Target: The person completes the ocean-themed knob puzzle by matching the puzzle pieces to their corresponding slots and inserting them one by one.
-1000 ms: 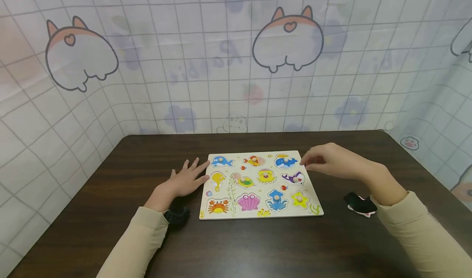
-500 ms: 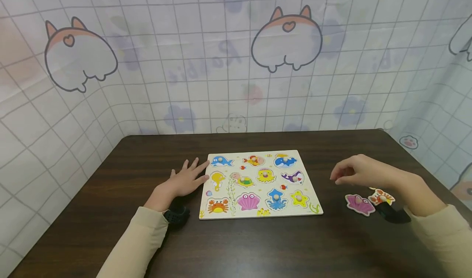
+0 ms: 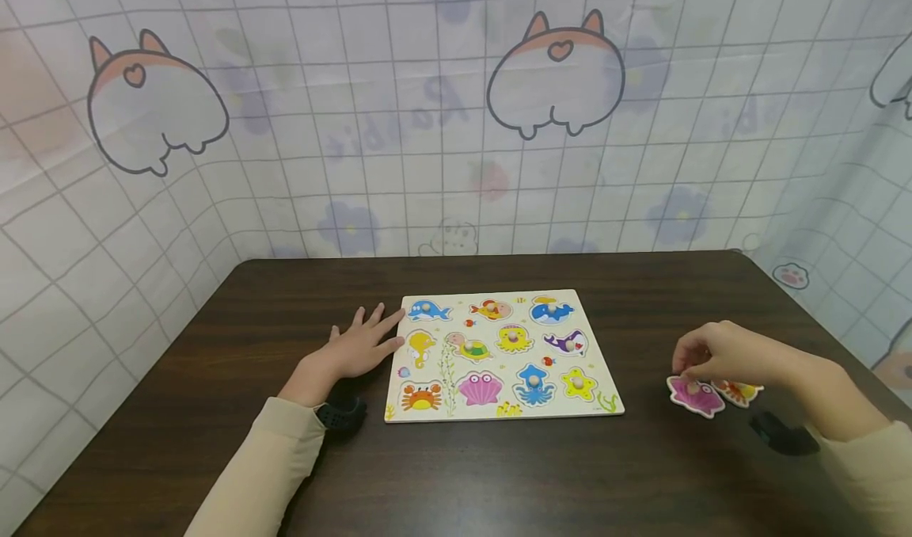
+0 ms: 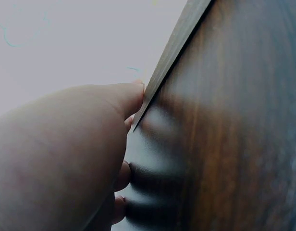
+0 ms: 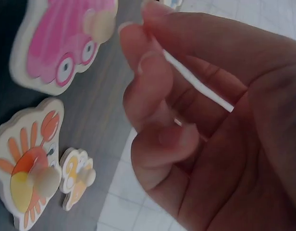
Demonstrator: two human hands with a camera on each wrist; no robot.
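Observation:
In the head view, my left hand (image 3: 352,355) rests spread on the table, fingertips at the left edge of a wooden sea-animal puzzle board (image 3: 442,371). The left wrist view shows its thumb (image 4: 131,98) at the board's edge. My right hand (image 3: 734,355) hovers over loose puzzle pieces on the right, holding nothing, fingers loosely bent. A pink shell piece (image 3: 695,397) lies right under its fingertips; in the right wrist view, its round knob (image 5: 99,26) is beside them. Next to the shell lies an orange crab piece (image 5: 30,171), partly hidden by the hand in the head view.
A small yellow-orange piece (image 5: 77,175) with a knob lies beyond the crab. The board bears knobs on several of its figures. Dark wood tabletop (image 3: 499,474) surrounds everything, with a patterned white cloth (image 3: 399,165) behind and at the sides.
My right hand has moved from the board's right edge rightward and down to the loose pieces, uncovering the shell and part of the crab. My left hand has stayed put.

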